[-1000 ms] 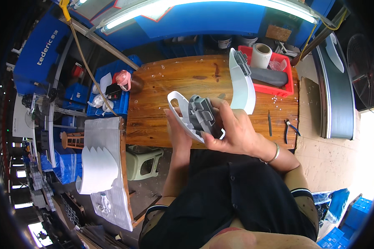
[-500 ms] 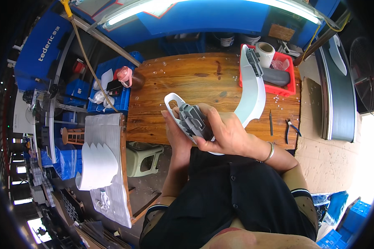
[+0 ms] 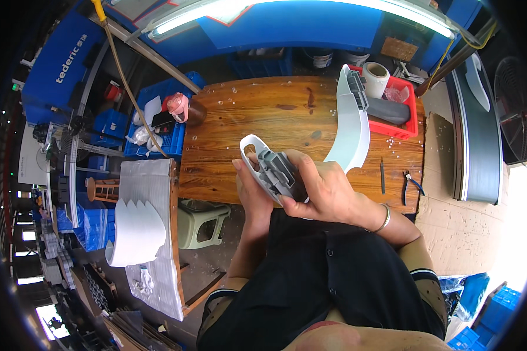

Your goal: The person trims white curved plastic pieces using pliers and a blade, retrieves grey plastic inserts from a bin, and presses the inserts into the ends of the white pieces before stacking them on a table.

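A white curved plastic part [image 3: 253,144] with a looped end is held between my hands, in front of my body at the table's near edge. A grey plastic fitting [image 3: 277,169] sits on it. My left hand [image 3: 254,193] is closed round the white part from the left and below. My right hand [image 3: 328,187] grips the grey fitting from the right, thumb and fingers on either side. Beyond it a long white curved panel [image 3: 348,131] reaches toward the back right, with another grey fitting [image 3: 358,88] at its far end. Its near end goes behind my right hand, which hides whether it joins the held part.
A red crate [image 3: 414,117] holds a white roll [image 3: 376,75] and a dark grey cylinder. Cutting pliers [image 3: 411,186] and a thin dark tool [image 3: 383,175] lie at right. Left are a blue crate [image 3: 173,143], white curved panels [image 3: 136,234] on a side table and a stool [image 3: 202,225].
The held part and my hands have shifted slightly right. The long panel's near portion has swung a little left. Both hands keep their grip.
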Demonstrator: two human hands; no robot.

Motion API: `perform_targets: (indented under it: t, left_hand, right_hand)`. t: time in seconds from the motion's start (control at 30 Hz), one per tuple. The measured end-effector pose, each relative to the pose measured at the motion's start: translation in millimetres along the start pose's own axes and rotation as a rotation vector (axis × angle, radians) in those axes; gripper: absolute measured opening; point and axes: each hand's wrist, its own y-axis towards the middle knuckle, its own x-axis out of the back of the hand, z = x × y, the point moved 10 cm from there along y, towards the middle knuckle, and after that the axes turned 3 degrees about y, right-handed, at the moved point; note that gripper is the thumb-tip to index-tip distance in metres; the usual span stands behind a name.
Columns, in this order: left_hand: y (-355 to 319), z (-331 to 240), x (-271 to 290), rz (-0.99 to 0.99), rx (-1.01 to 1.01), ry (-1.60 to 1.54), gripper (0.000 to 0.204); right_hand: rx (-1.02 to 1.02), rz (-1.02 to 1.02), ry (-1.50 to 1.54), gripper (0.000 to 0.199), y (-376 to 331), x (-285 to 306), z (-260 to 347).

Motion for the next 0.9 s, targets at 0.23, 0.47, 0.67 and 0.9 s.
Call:
perform_targets:
  t: [0.23,0.47,0.67,0.9]
  left_hand:
    - [1,3,1,0.040,-0.046,-0.009,0.064]
    - [5,16,-9,0.065,0.093,-0.081,0.062]
    - [20,57,-37,0.339,0.289,-0.505,0.060]
    - [25,63,-51,0.360,0.345,-0.538,0.060]
  right_hand:
    - [-0.007,0.017,0.034,0.057,-2,-1,-1]
    - [-0.074,-0.073,0.007,0.057,-8,-15,-20]
    - [-0.298,0.025,0.158,0.052,9,-28,-54]
    - [-0.366,0.011,0.106,0.050,9,-29,-66]
